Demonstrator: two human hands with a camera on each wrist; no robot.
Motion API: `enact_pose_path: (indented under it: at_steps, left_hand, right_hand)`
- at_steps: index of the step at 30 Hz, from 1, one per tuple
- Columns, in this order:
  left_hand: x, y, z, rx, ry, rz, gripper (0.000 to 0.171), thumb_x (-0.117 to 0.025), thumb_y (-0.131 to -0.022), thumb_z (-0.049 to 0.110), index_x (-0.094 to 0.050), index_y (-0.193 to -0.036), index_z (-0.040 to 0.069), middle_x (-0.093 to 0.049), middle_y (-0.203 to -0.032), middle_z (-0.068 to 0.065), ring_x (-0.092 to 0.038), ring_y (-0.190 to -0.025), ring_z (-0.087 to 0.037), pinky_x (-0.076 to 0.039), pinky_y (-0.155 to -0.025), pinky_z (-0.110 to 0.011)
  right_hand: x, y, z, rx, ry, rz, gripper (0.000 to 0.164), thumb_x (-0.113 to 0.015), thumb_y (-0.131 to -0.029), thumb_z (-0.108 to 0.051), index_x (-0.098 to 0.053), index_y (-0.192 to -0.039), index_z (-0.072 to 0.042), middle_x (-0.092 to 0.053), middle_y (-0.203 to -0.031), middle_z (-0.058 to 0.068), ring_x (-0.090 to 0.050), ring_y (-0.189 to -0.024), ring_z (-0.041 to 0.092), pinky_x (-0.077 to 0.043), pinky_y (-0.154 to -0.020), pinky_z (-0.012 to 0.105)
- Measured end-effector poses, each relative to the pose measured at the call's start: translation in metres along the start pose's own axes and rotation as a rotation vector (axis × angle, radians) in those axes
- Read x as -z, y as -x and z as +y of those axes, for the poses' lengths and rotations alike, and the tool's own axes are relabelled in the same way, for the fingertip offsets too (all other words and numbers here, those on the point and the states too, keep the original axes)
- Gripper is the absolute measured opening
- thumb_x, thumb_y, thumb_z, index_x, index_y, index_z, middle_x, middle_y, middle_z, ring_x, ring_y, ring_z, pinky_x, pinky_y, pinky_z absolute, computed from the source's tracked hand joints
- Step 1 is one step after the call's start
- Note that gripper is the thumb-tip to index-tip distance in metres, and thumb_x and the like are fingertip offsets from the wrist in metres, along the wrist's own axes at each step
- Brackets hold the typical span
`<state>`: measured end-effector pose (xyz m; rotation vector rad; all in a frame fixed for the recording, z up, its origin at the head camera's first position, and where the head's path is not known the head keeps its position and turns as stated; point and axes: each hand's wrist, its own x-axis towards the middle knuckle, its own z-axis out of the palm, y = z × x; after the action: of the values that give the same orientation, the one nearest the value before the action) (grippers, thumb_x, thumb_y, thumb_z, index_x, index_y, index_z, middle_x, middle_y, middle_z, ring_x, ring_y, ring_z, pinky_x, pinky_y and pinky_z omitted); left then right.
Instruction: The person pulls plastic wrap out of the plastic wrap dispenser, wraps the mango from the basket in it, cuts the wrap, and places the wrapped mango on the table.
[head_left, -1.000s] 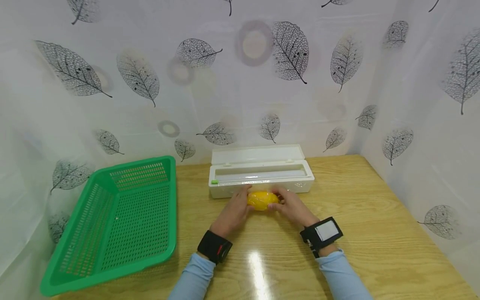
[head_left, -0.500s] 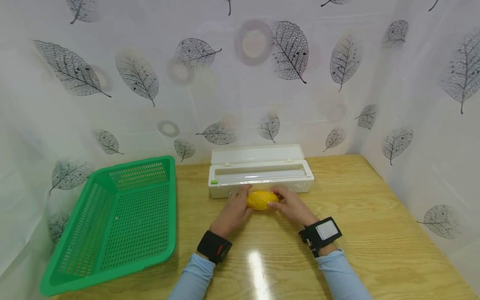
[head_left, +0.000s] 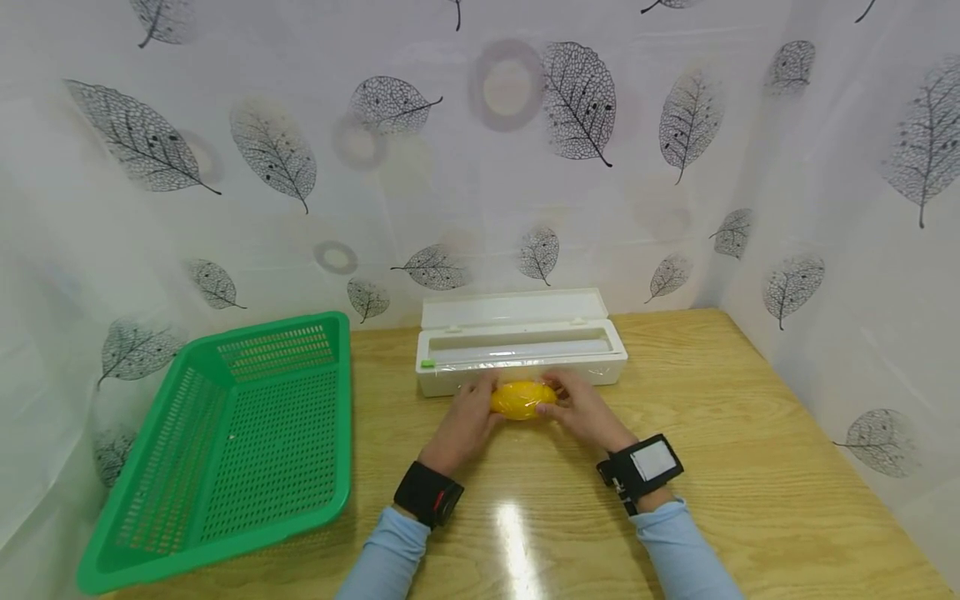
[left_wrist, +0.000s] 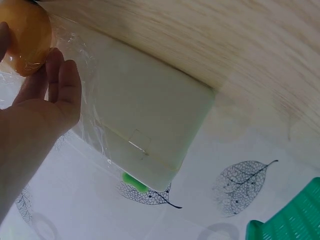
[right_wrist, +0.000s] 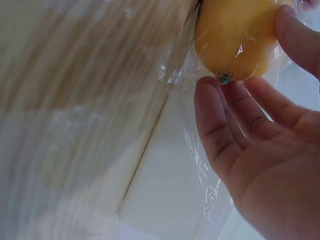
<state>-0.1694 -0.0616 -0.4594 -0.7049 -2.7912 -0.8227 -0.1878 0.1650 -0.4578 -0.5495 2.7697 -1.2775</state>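
Observation:
A yellow oblong fruit (head_left: pixel 523 400), shiny under clear plastic wrap (left_wrist: pixel 92 100), lies just in front of a white wrap dispenser box (head_left: pixel 442 383). The left hand (head_left: pixel 461 425) holds its left end with thumb and fingers. Around the opposite end curl the fingers and thumb of the right hand (head_left: pixel 588 414). In the right wrist view a small green stem tip shows on the fruit (right_wrist: pixel 235 40), and wrap lies between it and the fingers. The film reaches back over the box's front wall. Inside the open box sits a roll (head_left: pixel 528 349); a green slider (head_left: pixel 427 363) marks the left corner.
A green perforated basket (head_left: pixel 343 450) stands on the left of the wooden table (head_left: pixel 750 467). Behind the box its raised lid (head_left: pixel 517 310) leans near a white leaf-patterned curtain (head_left: pixel 480 192), which also runs down both sides.
Very little differs. The fruit has shifted a touch to the left in the head view, along with the left hand's fingertips. Box and basket stay in place.

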Motion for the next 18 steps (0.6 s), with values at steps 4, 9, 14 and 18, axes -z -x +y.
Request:
enact_pose_path:
  at_steps: [4, 9, 14, 18]
  left_hand:
    - [0.0009, 0.0, 0.0001, -0.016, -0.003, -0.006, 0.037, -0.071, -0.092, 0.014, -0.047, -0.12, 0.008, -0.064, -0.117, -0.01, -0.053, -0.106, -0.029, -0.049, -0.092, -0.041]
    - [0.0009, 0.0003, 0.0003, -0.026, -0.031, -0.022, 0.038, -0.07, -0.093, 0.013, -0.05, -0.124, 0.006, -0.062, -0.122, -0.013, -0.053, -0.108, -0.03, -0.048, -0.094, -0.041]
    - [-0.0023, -0.0002, -0.0012, -0.046, -0.028, 0.006, 0.038, -0.072, -0.091, 0.01, -0.051, -0.122, 0.004, -0.05, -0.127, -0.019, -0.05, -0.113, -0.032, -0.047, -0.098, -0.043]
    - [-0.0031, -0.0002, -0.0019, -0.065, -0.027, 0.032, 0.038, -0.074, -0.089, 0.009, -0.052, -0.119, 0.004, -0.05, -0.125, -0.018, -0.051, -0.113, -0.032, -0.047, -0.098, -0.043]
  right_hand:
    - [0.0001, -0.0007, -0.0002, -0.014, -0.005, 0.017, 0.049, -0.076, -0.087, -0.014, -0.056, -0.13, -0.002, -0.063, -0.119, 0.015, -0.059, -0.106, 0.028, -0.051, -0.092, 0.045]
    - [0.0013, -0.0003, -0.0006, 0.032, 0.032, 0.047, 0.042, -0.079, -0.085, -0.015, -0.064, -0.122, -0.003, -0.066, -0.118, 0.013, -0.059, -0.11, 0.03, -0.048, -0.097, 0.049]
    - [0.0016, -0.0003, -0.0004, 0.081, 0.081, 0.061, 0.042, -0.08, -0.084, -0.017, -0.066, -0.121, -0.003, -0.066, -0.118, 0.014, -0.059, -0.109, 0.03, -0.048, -0.095, 0.047]
    - [0.0028, 0.0004, 0.0004, 0.098, 0.07, 0.022, 0.041, -0.08, -0.085, -0.018, -0.065, -0.121, -0.006, -0.066, -0.115, 0.009, -0.059, -0.096, 0.023, -0.051, -0.08, 0.038]
